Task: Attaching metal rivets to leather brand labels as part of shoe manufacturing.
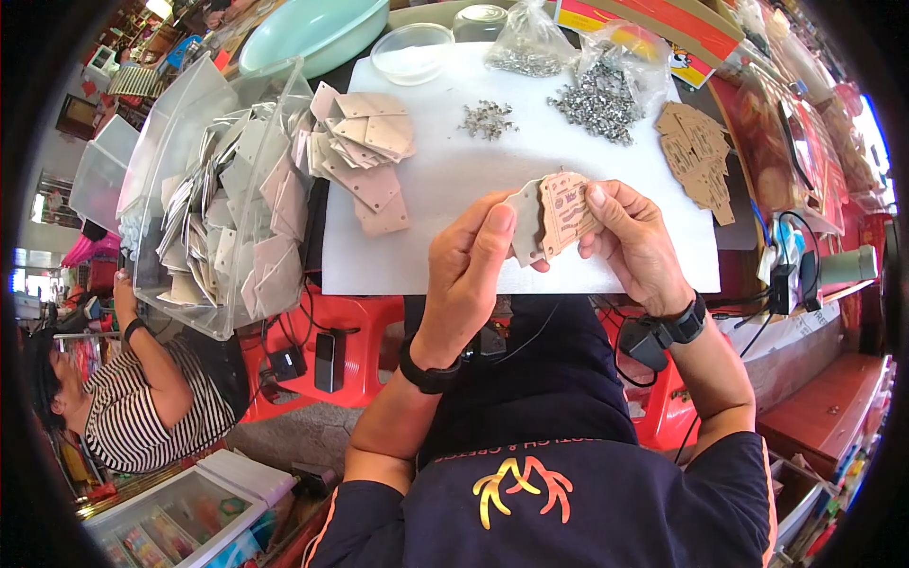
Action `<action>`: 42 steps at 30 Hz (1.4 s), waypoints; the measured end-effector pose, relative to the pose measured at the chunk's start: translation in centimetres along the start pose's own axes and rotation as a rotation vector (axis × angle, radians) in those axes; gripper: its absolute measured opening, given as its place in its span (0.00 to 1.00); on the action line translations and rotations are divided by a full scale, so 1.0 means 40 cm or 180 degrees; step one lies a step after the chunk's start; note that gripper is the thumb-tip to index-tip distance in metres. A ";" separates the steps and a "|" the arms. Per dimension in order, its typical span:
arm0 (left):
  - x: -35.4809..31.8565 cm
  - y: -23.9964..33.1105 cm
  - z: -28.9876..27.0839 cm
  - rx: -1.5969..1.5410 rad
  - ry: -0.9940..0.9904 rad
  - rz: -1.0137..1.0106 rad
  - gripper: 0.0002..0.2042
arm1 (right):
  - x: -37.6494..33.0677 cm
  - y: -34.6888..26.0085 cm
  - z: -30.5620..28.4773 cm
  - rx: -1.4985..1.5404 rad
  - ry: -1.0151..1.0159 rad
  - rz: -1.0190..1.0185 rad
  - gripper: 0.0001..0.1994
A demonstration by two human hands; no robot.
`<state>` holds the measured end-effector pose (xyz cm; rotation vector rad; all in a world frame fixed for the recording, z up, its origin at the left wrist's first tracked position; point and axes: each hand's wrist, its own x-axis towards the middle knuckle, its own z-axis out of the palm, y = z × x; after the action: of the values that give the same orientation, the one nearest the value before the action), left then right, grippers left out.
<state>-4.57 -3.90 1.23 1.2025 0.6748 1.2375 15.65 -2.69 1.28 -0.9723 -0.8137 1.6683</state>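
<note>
left hand (466, 260) pinching grey card piece (524, 227) | right hand (636, 237) pinching brown cardboard cutout (565, 210) | both above white sheet's (445, 180) near edge

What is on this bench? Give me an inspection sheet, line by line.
Surface: white mat on a table, mostly bare in the middle.
Job's things: both hands hold small flat cards above the mat's near edge.
Clutter: card pile at the mat's left; clear bin full of cards; two heaps of metal bits; brown card pile; clear tub; green basin.
Hands: left hand and right hand, each pinching the cards; dark wristbands on both.
Cables: black leads and adapters on red stools below; more at the right.
Surroundings: person in a striped top at lower left; shop goods around.
</note>
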 end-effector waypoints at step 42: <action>0.000 0.007 0.048 0.0052 0.0527 0.0346 0.11 | -0.056 -0.009 0.064 -0.0628 0.0107 -0.0822 0.10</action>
<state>-2.93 -4.55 2.06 1.1713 0.7499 1.4364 13.92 -4.89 3.24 -0.9806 -1.0495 1.3661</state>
